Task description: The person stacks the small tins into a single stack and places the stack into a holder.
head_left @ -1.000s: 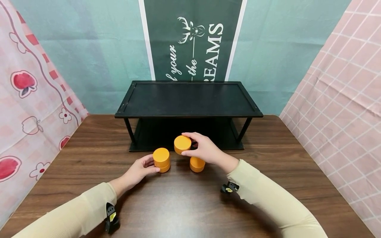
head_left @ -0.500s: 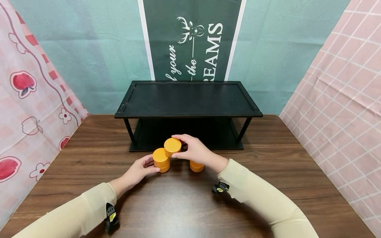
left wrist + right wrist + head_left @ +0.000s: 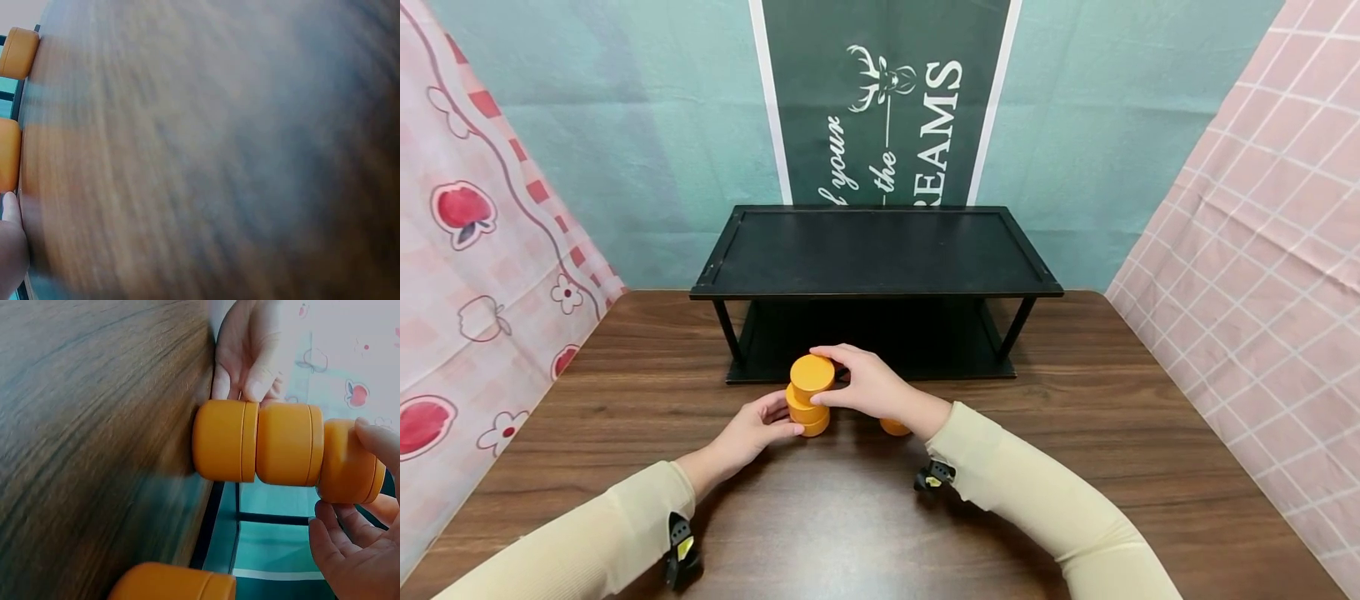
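Note:
Three small orange lidded jars stand one on another on the table. In the head view my left hand (image 3: 747, 429) holds the lower part of the stack from the left, thumb in front. Its fingers meet the bottom jar (image 3: 220, 440) in the right wrist view. The middle jar (image 3: 286, 445) rests on that one. My right hand (image 3: 871, 385) grips the top jar (image 3: 812, 375) between thumb and fingers. This jar sits slightly tilted and off-centre against the middle lid. A fourth orange jar (image 3: 895, 427) stands to the right, partly hidden by my right wrist.
Behind the jars is a black two-level rack (image 3: 880, 254) on the brown wooden table (image 3: 1112, 417). Patterned cloths hang at the left, back and right. The left wrist view shows mostly blurred tabletop.
My right hand has carried its jar leftward, from above the lone jar to the top of the two stacked jars. My left hand has stayed in place.

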Tool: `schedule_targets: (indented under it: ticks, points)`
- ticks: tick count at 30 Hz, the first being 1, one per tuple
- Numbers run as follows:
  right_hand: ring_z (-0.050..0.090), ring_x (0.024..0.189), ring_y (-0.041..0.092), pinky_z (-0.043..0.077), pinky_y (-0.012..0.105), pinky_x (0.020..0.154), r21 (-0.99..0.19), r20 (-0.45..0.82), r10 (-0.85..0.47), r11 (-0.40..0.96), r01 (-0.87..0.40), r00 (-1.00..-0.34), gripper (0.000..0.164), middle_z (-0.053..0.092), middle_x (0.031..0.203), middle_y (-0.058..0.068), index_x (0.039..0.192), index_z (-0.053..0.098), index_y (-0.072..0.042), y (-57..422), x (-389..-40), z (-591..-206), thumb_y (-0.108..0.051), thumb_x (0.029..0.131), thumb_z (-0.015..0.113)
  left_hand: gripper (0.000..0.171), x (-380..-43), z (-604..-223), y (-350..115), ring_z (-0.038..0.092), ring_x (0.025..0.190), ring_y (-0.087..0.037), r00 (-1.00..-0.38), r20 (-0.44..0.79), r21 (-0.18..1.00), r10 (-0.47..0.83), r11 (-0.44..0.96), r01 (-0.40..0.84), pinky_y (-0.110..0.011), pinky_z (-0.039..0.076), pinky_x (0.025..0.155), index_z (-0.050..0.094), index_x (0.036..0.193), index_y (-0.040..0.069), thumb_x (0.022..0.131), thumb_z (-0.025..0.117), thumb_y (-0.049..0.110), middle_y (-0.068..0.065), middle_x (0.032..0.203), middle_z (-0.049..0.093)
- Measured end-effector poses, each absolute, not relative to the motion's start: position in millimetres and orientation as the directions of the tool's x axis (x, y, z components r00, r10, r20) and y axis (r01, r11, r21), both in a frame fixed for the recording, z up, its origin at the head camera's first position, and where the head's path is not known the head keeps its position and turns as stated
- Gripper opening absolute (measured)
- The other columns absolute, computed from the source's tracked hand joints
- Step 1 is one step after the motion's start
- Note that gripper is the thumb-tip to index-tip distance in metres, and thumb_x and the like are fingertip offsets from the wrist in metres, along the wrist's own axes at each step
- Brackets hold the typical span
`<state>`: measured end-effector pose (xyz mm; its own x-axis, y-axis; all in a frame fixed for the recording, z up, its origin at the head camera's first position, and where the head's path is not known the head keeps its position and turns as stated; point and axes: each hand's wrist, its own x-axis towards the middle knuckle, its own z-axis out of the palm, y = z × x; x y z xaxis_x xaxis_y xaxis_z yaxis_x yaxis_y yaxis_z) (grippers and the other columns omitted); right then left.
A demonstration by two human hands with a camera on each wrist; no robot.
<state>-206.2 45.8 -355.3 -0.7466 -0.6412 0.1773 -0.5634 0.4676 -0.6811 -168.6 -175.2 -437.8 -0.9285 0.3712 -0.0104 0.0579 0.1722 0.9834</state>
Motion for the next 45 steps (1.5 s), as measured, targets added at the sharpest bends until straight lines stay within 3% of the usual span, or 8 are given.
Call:
schedule_targets:
  ticks: [11, 16, 22, 31, 45]
  points:
    - [0.053, 0.105, 0.014, 0.048, 0.019, 0.082, -0.667, 0.172, -0.652, 0.475, -0.574, -0.738, 0.065, 0.053, 0.126, 0.005, 0.135, 0.048, -0.007, 40.1, -204.9, -356.0, -0.026, 0.079, 0.075, 0.060, -168.9, -438.7, -174.6, 0.045, 0.123, -0.033, -0.926, -0.021, 0.983, 0.378, 0.177, 0.050, -0.038, 0.038, 0.101, 0.041, 0.135, -0.005, 0.085, 0.069, 0.013, -0.023, 0.134, 0.046]
    - [0.053, 0.104, 0.014, 0.050, 0.027, 0.084, -0.656, 0.160, -0.653, 0.489, -0.574, -0.740, 0.067, 0.052, 0.128, 0.006, 0.137, 0.046, -0.009, 40.6, -203.7, -357.3, -0.027, 0.080, 0.075, 0.060, -167.6, -437.7, -174.6, 0.045, 0.123, -0.033, -0.923, -0.032, 0.979, 0.383, 0.197, 0.048, -0.041, 0.037, 0.102, 0.040, 0.135, -0.005, 0.086, 0.068, 0.015, -0.022, 0.134, 0.046]
    - [0.052, 0.108, 0.014, 0.048, 0.023, 0.085, -0.656, 0.116, -0.657, 0.512, -0.554, -0.745, 0.075, 0.050, 0.131, 0.005, 0.142, 0.039, -0.010, 44.5, -201.6, -359.7, -0.032, 0.080, 0.074, 0.061, -164.3, -438.0, -175.5, 0.046, 0.122, -0.033, -0.928, -0.042, 0.978, 0.370, 0.207, 0.039, -0.043, 0.036, 0.102, 0.041, 0.135, -0.005, 0.085, 0.069, 0.016, -0.022, 0.133, 0.047]
    - [0.052, 0.113, 0.020, 0.048, 0.042, 0.088, -0.691, 0.094, -0.640, 0.509, -0.513, -0.762, 0.076, 0.053, 0.129, 0.006, 0.142, 0.036, -0.009, 75.4, -197.2, -368.1, -0.031, 0.080, 0.075, 0.061, -160.2, -440.8, -176.1, 0.046, 0.121, -0.034, -0.932, -0.037, 0.981, 0.361, 0.193, 0.036, -0.037, 0.040, 0.099, 0.041, 0.134, -0.007, 0.084, 0.070, 0.013, -0.024, 0.131, 0.048]
    - [0.053, 0.111, 0.026, 0.047, 0.042, 0.091, -0.669, 0.114, -0.550, 0.573, -0.473, -0.827, 0.073, 0.054, 0.127, 0.011, 0.139, 0.039, -0.002, 139.8, -198.2, -375.8, -0.028, 0.081, 0.074, 0.062, -168.5, -437.9, -176.6, 0.046, 0.121, -0.034, -0.930, -0.021, 0.980, 0.366, 0.192, 0.054, -0.036, 0.041, 0.099, 0.041, 0.134, -0.007, 0.083, 0.071, 0.015, -0.023, 0.132, 0.048]
